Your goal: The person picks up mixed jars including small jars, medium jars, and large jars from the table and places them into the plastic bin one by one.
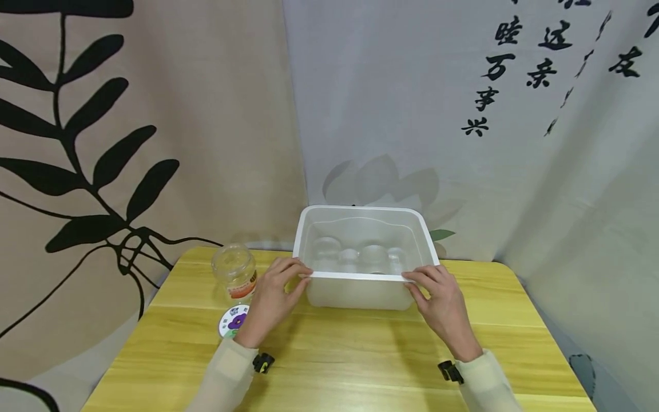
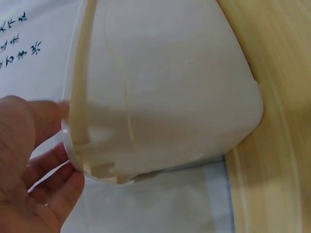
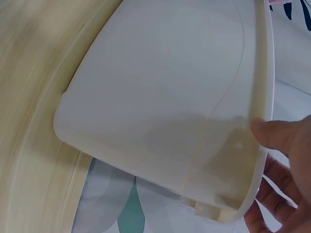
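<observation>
A white plastic bin stands near the far edge of the table. At its near left corner my left hand pinches the rim, thumb below and fingers on top. My right hand grips the near right corner of the rim in the same way. In the left wrist view the thumb and fingers of the left hand hold the rim from both sides. The right wrist view has the right hand on the rim beside the bin's smooth wall. Several pale rounded shapes show inside the bin; their kind is unclear.
Left of the bin stands a clear jar with an orange-red label. A round white disc with a purple flower lies by the left wrist, which partly hides it. Printed curtains hang right behind the wooden table.
</observation>
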Demonstrator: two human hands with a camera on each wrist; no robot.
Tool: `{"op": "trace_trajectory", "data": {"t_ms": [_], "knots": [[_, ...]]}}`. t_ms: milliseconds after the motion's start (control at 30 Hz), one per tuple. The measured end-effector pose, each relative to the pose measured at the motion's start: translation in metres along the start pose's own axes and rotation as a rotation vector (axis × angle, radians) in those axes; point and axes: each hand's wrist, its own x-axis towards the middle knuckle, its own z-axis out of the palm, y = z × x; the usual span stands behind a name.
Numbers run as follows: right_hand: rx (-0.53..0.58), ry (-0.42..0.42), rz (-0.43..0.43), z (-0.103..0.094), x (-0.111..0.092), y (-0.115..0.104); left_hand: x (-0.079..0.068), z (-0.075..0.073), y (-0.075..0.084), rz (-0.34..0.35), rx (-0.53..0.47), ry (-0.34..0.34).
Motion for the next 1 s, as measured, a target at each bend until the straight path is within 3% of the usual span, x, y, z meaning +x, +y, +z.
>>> {"op": "trace_trajectory", "data": {"t_ms": [333,733,1000], "knots": [[0.006,0.03,-0.003,0.003,-0.002,0.001,0.0,-0.014,0.008,-0.034,-0.019,-0.081],[0.007,0.031,0.035,0.005,-0.006,0.003,-0.021,-0.037,0.007,-0.194,0.07,-0.209],[0.027,0.022,0.058,0.005,-0.006,0.003,-0.04,-0.049,-0.008,-0.226,0.083,-0.165]]}}
